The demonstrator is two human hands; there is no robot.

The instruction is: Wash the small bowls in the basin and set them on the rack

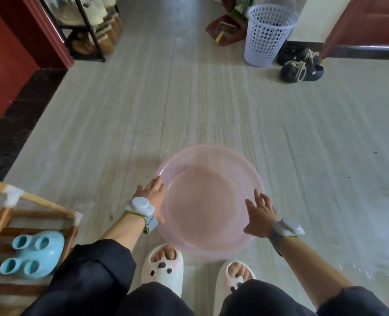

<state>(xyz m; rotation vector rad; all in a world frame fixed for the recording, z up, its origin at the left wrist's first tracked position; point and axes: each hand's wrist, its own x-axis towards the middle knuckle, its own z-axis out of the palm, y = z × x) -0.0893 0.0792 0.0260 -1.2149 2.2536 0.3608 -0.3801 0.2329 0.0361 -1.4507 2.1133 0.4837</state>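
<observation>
Head view: a round, translucent pink plastic basin (211, 156) sits on the pale tiled floor (211, 99). The left hand (151, 190) rests straight-fingered on its left rim. The right hand (260, 215), fingers spread and holding nothing, is at its right rim. A slatted wooden rack (52, 205) stands to the left.

1. The pink basin (246, 174) stands on the floor (189, 99), just before the slippers (162, 267).
2. The left grip (151, 190) lies flat on its left rim; the right grip (260, 215), fingers spread, is at its right rim.
3. A wooden rack (40, 201) fills the floor's near-left corner.
</observation>
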